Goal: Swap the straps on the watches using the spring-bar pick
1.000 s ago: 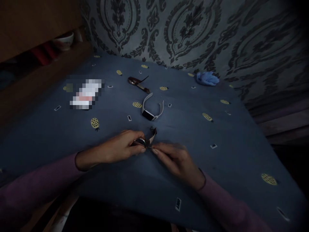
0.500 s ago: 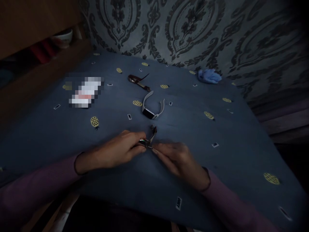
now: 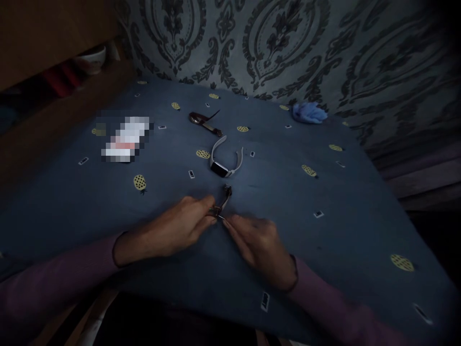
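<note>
One watch point(image 3: 215, 210) is pinched by the left hand point(image 3: 173, 228), one thin tool point(image 3: 221, 217) at its edge by the right hand point(image 3: 261, 246); on the tablecloth point(image 3: 277, 192) beyond, one smartwatch point(image 3: 219, 168) and one brown-strapped watch point(image 3: 196, 118) are seen.

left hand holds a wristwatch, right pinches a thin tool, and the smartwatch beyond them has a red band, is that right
The band isn't red: the head view shows it pale. The smartwatch does lie beyond the left hand, which holds a wristwatch, and the right hand, which pinches a thin tool.
</note>
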A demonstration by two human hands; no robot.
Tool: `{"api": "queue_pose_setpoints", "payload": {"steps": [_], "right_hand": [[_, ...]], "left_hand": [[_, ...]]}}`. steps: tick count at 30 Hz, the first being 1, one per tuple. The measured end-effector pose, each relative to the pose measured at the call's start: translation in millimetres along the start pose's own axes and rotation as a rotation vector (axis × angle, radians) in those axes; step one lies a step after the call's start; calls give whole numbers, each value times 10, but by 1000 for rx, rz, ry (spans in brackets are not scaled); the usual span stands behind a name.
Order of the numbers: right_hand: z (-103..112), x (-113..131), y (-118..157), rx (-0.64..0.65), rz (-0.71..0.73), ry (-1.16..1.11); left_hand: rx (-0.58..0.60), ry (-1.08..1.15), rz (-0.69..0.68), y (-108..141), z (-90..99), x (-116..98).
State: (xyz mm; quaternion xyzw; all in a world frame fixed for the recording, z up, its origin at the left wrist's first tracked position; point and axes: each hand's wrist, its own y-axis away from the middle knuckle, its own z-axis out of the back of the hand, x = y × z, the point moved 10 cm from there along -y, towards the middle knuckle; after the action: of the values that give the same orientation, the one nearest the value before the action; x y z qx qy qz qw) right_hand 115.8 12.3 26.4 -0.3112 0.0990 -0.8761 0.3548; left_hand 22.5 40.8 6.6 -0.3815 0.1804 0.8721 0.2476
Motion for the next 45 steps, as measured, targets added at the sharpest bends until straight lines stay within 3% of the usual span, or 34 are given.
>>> {"api": "queue_pose_setpoints", "payload": {"steps": [3, 9, 15, 23, 31, 37, 45], "right_hand": [[22, 48, -1, -40, 19, 65], [9, -81, -72, 20, -132, -97], [35, 124, -1, -83, 97, 228], [-57, -187, -106, 94, -270, -280], [-66, -186, -87, 102, -264, -270], [-70, -195, -110, 175, -239, -371], [-61, -211, -110, 165, -221, -409]], "left_hand": [[-14, -11, 8, 0, 2, 4], [-15, -57, 44, 6, -19, 44], [4, -78, 46, 0, -30, 61], [1, -86, 45, -5, -12, 37], [2, 60, 9, -1, 16, 24], [11, 65, 44, -15, 25, 89], [18, 101, 44, -29, 12, 136]]}}
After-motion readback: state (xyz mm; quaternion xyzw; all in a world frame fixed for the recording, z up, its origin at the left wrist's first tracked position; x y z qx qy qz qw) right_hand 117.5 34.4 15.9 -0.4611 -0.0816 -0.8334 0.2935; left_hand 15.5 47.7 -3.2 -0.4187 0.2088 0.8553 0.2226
